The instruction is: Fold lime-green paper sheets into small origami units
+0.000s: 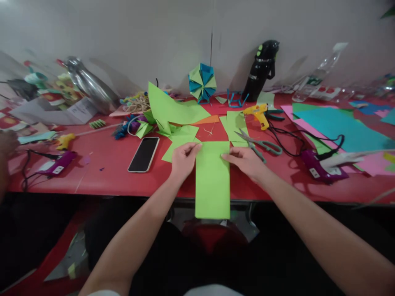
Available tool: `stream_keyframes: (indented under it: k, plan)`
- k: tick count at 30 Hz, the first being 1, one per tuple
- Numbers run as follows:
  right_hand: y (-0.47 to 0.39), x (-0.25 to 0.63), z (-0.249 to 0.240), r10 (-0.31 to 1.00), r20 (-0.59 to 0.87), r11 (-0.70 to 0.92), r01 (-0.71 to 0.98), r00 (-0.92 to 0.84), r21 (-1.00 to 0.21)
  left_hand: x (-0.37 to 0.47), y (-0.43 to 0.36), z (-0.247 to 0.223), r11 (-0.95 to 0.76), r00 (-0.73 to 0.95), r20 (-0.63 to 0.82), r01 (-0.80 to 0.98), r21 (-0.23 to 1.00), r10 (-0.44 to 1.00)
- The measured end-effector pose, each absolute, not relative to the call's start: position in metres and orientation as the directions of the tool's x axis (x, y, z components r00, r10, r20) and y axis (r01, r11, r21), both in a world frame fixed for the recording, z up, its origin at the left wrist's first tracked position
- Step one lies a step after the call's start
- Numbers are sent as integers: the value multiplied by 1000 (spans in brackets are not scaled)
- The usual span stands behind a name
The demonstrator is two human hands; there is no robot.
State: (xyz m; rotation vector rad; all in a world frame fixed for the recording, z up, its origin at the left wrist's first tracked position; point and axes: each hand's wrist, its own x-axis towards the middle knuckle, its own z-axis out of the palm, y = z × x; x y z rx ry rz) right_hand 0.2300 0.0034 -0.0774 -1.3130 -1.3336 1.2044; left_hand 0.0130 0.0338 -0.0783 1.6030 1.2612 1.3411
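Observation:
A long green rectangle of paper (212,181) hangs over the near edge of the red table, held up by its far end. My left hand (184,158) pinches its left edge near the top corner between thumb and fingers. On the opposite side, my right hand (245,160) grips the right edge the same way, a little lower. Scissors (262,144) with grey handles lie open just beyond my right hand. More green paper sheets (182,139) are spread behind my left hand, one large piece curling upward. A phone (144,154) lies to the left with a dark screen.
A yellow glue gun (257,114) lies behind the scissors, its cord near a purple power strip (322,165). Coloured sheets (342,127) are stacked at right. A black bottle (261,70) and a blue-green folded paper wheel (202,82) stand by the wall. Another person's hand (8,142) shows at far left.

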Motion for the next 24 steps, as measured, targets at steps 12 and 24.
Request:
stream_keyframes:
  k: [12, 24]
  plan:
    - [9, 236, -85, 982, -61, -47, 84, -177, -995, 14, 49, -92, -379, -53, 396, 197, 904, 917]
    - [7, 231, -84, 983, -32, -6, 144, -181, -989, 11, 55, -93, -388, -115, 411, 182, 904, 904]
